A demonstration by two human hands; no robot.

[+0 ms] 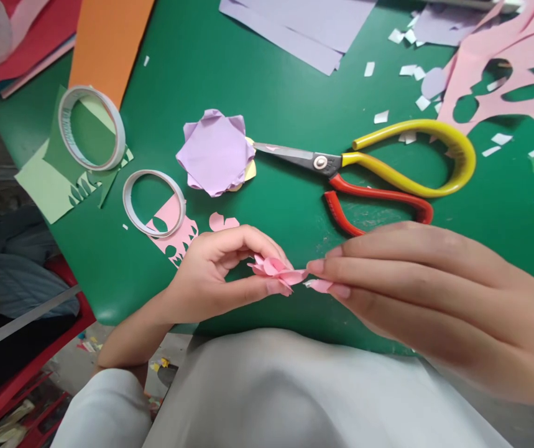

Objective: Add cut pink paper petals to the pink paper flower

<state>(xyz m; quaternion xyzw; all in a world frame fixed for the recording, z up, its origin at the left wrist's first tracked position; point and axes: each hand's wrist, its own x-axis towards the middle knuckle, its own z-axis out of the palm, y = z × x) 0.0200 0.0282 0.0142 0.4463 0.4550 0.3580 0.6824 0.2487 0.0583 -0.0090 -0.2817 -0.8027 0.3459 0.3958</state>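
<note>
Between the thumb and fingers of my left hand [229,274] is a pink paper flower [272,267] with layered petals. My right hand [416,292] pinches a loose pink paper petal [320,285] with a small white bit at its tip. The petal is close to the flower's right edge; whether they touch is hard to tell. Just beyond my left hand a cut pink paper piece [223,221] lies on the green table [290,218]. Farther off are a folded lilac paper flower [215,152] and scissors [341,165] with one yellow and one red handle, blade tips at the lilac flower.
Two tape rolls [120,140] [128,211] stand at the left over green and pink paper scraps. Orange paper [108,50] and lilac sheets [294,28] lie at the back. Cut-out pink paper [523,56] and white snippets [381,117] spread at the right.
</note>
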